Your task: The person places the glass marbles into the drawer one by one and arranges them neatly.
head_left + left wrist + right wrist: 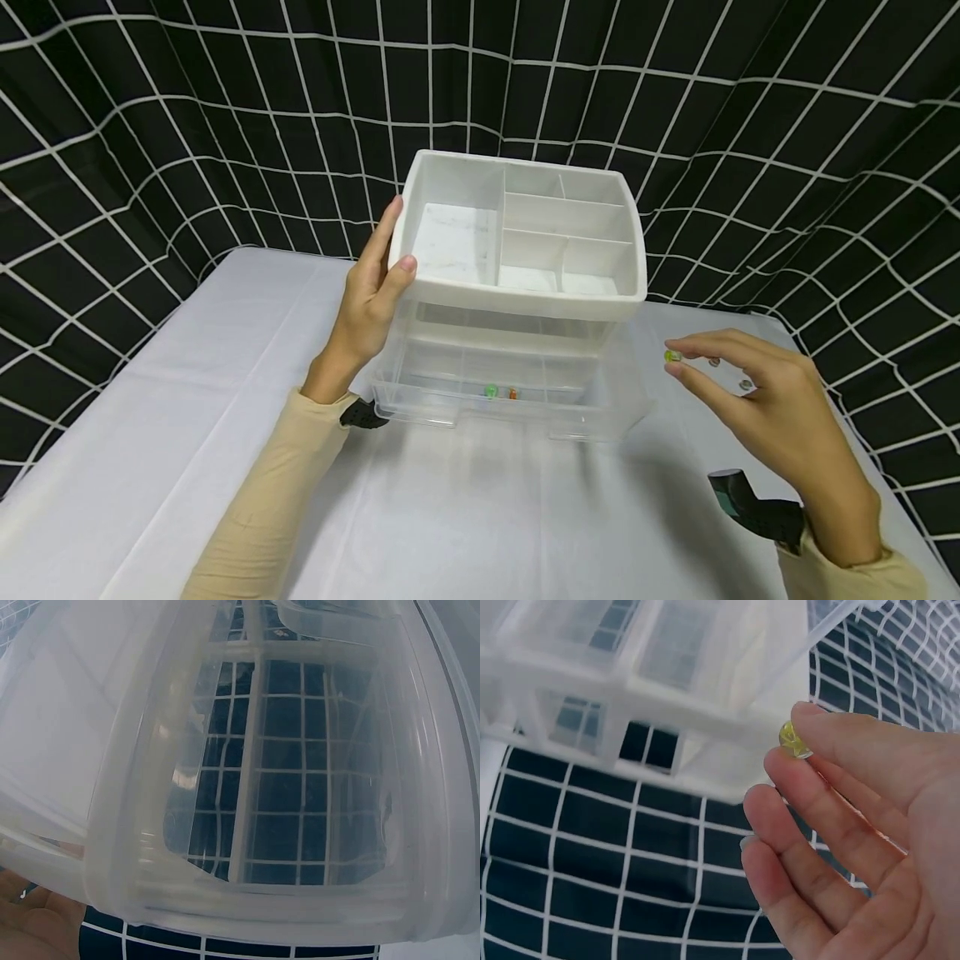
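A white storage box point(450, 293) with a divided top tray stands in the middle of the table. Below the tray a clear drawer point(502, 415) sticks out toward me. Inside the drawer lie a green marble point(491, 390) and a small orange piece point(513, 393). My left hand point(367, 304) grips the box's left side, thumb on the tray rim; part of that hand shows at the lower left of the left wrist view. Right of the box, my right hand point(765, 396) pinches a clear marble with a yellow swirl point(796, 740) between thumb and index finger, apart from the box.
A white cloth point(187, 400) covers the table. Behind and on both sides hangs a black curtain point(285, 92) with a white grid. Each wrist bears a black mount, such as the right wrist mount point(757, 510). The tray's compartments have low dividers.
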Available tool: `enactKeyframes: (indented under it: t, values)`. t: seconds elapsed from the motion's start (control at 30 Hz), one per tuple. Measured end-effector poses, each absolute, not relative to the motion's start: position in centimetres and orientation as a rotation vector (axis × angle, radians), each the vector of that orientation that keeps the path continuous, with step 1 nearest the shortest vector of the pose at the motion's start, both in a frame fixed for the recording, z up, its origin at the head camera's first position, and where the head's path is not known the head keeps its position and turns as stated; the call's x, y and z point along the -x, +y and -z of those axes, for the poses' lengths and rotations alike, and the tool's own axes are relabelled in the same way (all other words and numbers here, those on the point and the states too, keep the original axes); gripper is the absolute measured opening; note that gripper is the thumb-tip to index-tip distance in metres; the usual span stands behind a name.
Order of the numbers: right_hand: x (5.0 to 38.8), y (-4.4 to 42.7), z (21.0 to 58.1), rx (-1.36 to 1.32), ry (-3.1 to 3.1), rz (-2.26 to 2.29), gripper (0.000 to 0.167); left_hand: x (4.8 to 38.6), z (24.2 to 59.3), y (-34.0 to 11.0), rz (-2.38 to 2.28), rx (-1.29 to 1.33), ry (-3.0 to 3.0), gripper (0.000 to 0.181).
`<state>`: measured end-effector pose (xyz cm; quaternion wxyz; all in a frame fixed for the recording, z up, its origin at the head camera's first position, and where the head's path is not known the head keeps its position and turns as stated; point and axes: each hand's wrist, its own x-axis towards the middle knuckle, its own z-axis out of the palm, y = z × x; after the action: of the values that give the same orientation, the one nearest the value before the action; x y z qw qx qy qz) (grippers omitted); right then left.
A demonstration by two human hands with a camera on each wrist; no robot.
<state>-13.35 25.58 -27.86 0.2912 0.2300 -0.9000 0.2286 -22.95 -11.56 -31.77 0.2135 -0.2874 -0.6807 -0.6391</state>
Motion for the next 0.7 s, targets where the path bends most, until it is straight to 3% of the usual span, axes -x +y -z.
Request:
enactKeyframes:
  t: [0.7]
  values:
    - [14.2, 22.2, 26.4, -0.959, -2.335, -0.641, 0.043, 22.8, 31.7, -11.5, 1.757, 0.795, -1.892, 0.063]
